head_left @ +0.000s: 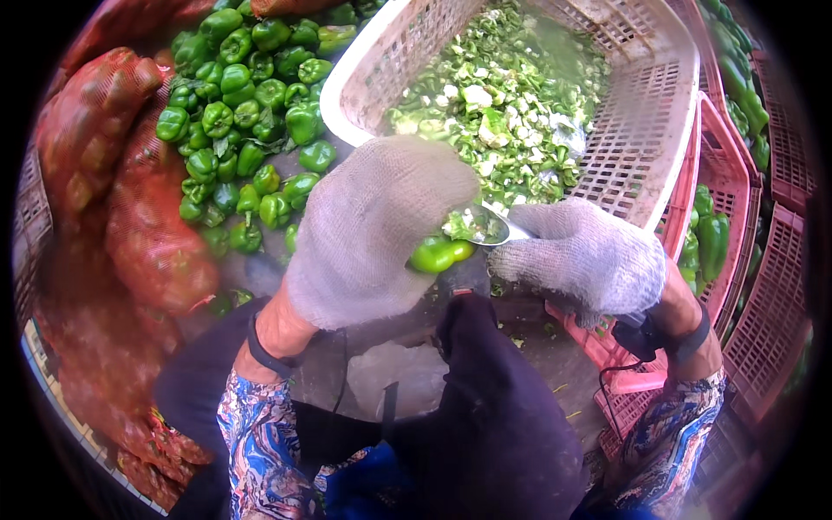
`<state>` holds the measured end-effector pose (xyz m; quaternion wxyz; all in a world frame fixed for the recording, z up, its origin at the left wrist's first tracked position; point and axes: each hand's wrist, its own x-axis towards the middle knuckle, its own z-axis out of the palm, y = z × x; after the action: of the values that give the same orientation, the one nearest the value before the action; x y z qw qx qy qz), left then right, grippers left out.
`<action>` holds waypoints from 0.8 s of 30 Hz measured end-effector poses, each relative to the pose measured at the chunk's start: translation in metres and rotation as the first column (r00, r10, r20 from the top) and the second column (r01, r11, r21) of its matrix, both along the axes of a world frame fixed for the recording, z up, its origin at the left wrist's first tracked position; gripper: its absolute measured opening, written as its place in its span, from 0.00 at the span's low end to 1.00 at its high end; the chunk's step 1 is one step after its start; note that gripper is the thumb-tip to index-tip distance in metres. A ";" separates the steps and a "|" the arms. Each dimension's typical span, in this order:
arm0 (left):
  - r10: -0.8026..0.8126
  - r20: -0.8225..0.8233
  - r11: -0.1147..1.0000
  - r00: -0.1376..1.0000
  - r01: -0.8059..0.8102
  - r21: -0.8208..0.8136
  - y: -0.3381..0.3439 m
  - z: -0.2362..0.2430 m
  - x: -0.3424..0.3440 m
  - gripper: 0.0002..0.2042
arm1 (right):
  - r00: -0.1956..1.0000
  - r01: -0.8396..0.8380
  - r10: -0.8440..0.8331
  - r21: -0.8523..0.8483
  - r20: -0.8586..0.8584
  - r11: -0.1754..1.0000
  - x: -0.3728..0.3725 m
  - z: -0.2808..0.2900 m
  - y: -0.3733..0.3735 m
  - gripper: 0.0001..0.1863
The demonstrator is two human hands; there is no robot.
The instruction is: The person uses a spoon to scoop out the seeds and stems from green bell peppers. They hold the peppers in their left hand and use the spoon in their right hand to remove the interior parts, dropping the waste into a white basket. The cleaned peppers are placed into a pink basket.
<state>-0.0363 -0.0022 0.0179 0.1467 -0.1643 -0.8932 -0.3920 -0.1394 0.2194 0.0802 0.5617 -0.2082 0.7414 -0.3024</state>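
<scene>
My left hand (377, 230), in a grey knit glove, is closed around a green bell pepper (440, 253). Only the pepper's lower right side shows past the glove. My right hand (581, 256), gloved the same way, grips a metal spoon (501, 227) by its handle. The spoon's bowl is at the pepper's upper edge, with a scrap of green and whitish pepper core (468, 224) on it. Just beyond both hands a white plastic crate (633, 130) leans toward me, holding a heap of pepper cores and trimmings (494, 130).
Whole green peppers (234, 113) lie piled at the far left. Red mesh sacks (156, 208) bulge along the left side. Pink crates (724, 147) with peppers stand at the right. A pale plastic bag (394, 377) lies on the floor between my legs.
</scene>
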 end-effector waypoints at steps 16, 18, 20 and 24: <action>-0.040 0.087 0.977 0.995 0.020 0.214 -0.008 -0.004 -0.010 0.21 | 0.999 0.011 -0.014 0.119 0.029 0.993 -0.009 0.005 -0.018 0.16; -0.029 0.195 0.968 0.980 -0.020 0.248 -0.010 -0.005 -0.005 0.20 | 0.996 -0.004 0.001 0.034 0.086 0.999 -0.013 -0.005 -0.013 0.16; -0.060 0.168 0.974 0.984 0.021 0.225 -0.010 0.000 -0.009 0.19 | 0.982 0.047 -0.058 0.067 0.182 0.997 -0.012 -0.001 -0.011 0.18; -0.097 0.135 0.981 0.986 0.072 0.178 -0.009 0.004 -0.013 0.19 | 0.879 0.201 -0.233 0.119 0.415 0.972 -0.004 -0.007 0.000 0.16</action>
<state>-0.0494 -0.0113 0.0220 0.0791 -0.1602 -0.8564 -0.4844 -0.1434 0.2196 0.0729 0.6797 -0.0323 0.6296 -0.3748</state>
